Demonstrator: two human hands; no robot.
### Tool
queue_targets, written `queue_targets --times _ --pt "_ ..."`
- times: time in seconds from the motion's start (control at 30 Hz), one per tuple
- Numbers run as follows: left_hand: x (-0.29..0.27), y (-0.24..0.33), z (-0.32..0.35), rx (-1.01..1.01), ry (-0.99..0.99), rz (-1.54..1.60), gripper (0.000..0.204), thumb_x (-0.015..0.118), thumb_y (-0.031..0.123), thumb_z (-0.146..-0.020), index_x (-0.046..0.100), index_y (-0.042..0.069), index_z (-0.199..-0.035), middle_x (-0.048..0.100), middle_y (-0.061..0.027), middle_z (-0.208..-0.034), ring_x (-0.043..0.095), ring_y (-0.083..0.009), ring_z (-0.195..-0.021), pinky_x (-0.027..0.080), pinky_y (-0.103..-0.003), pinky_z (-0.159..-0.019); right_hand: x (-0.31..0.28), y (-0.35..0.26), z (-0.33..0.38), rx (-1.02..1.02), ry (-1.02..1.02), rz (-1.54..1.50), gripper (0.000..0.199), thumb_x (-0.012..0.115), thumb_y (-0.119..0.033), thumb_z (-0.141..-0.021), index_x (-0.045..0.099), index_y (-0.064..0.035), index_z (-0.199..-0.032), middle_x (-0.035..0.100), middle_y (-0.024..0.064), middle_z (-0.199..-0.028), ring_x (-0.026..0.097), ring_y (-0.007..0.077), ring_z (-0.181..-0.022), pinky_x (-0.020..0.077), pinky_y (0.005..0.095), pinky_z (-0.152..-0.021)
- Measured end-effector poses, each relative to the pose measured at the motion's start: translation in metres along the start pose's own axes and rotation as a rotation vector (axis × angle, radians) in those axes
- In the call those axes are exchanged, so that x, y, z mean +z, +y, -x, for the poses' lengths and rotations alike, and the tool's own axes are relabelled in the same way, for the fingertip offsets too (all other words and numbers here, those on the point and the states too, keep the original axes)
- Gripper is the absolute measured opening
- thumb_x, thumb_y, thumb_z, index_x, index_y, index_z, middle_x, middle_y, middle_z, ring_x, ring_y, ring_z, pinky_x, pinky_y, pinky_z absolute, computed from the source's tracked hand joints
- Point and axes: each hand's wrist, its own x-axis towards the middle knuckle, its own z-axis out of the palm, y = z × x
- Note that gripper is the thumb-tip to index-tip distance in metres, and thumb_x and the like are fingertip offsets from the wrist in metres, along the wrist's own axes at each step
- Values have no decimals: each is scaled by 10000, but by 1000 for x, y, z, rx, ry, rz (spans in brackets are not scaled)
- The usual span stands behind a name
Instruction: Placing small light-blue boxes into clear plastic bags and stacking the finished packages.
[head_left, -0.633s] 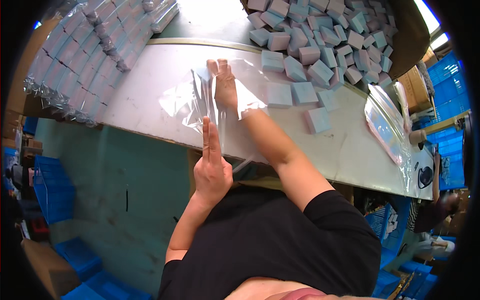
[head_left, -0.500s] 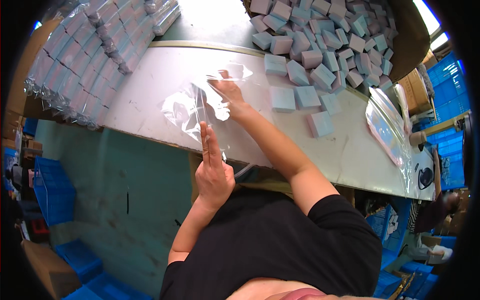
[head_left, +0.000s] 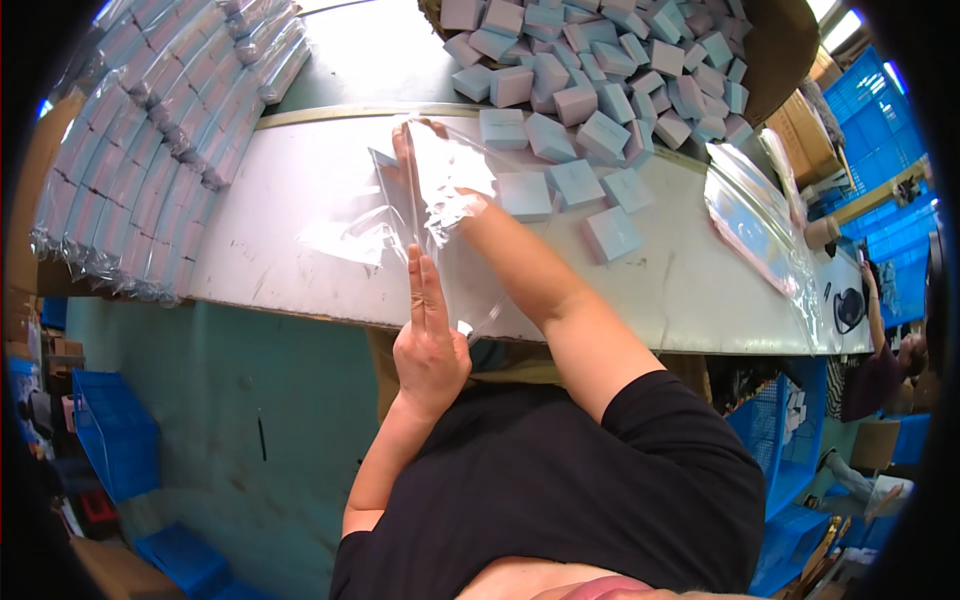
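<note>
A sheet or bag of clear plastic film (head_left: 350, 235), creased and bright with glare, spreads over the white tabletop before me. My left hand (head_left: 430, 345) is at its near side, index and middle fingers stretched against the film. The thumb and other fingers are folded in, with a shiny bit of film at the thumb tip. Farther forward, my right hand (head_left: 425, 150) reaches up behind or inside the film, its fingertips extended along a long fold. Glare hides most of that palm. Several loose pale blue and pink boxes (head_left: 522, 195) lie right of the film.
A big heap of similar boxes (head_left: 575, 105) fills the far right. Film-wrapped stacks of boxes (head_left: 120, 190) stand at left. Flat clear plastic sheets (head_left: 750, 220) lie on the table's right. Blue crates (head_left: 115, 430) stand on the floor; another person (head_left: 870, 375) is at far right.
My right hand has moved forward and left, its fingers straightening, and the film now covers more of it. My left hand keeps its two-finger pose. The view has shifted slightly.
</note>
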Motion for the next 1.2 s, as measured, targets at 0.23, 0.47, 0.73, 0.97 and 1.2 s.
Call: queue_targets --times 0.23,0.47,0.73,0.97,1.2 --pt "-4 -24 0 -76 73 -28 958 505 -142 -698 159 -27 -1584 227 -249 -1632 550 -422 -1264 583 -384 -714 -131 -22 35 -47 -756 -735 366 769 -174 -857 660 -65 -1189 649 127 -1174 645 265 -1068 525 377 -879" --pt "-6 -34 8 -205 71 8 938 475 -150 -704 170 -26 -1582 235 -245 -1631 486 -405 -1354 587 -333 -685 -184 214 62 327 218 570 495 744 -439 -839 677 -28 -1107 686 190 -990 631 425 -965 508 453 -859" --pt "-6 -34 14 -262 46 -8 924 477 -137 -725 174 -8 -1588 254 -231 -1630 539 -405 -1301 577 -336 -674 -234 300 120 454 -289 400 544 764 -309 -775 635 -108 -1263 671 116 -1191 593 323 -1128 508 461 -886" --pt "-6 -41 18 -218 29 -45 923 471 -131 -731 179 14 -1595 263 -215 -1632 633 -397 -1170 564 -355 -644 -301 232 188 282 -435 643 554 779 -203 -698 621 -141 -1225 636 32 -1248 573 271 -1171 424 499 -1008" --pt "-4 -36 14 -265 35 30 919 479 -128 -739 194 31 -1598 266 -202 -1637 643 -400 -1141 549 -360 -645 -299 213 154 569 -755 358 591 813 -286 -665 557 -45 -1139 634 209 -1215 560 331 -1251 438 516 -1013"
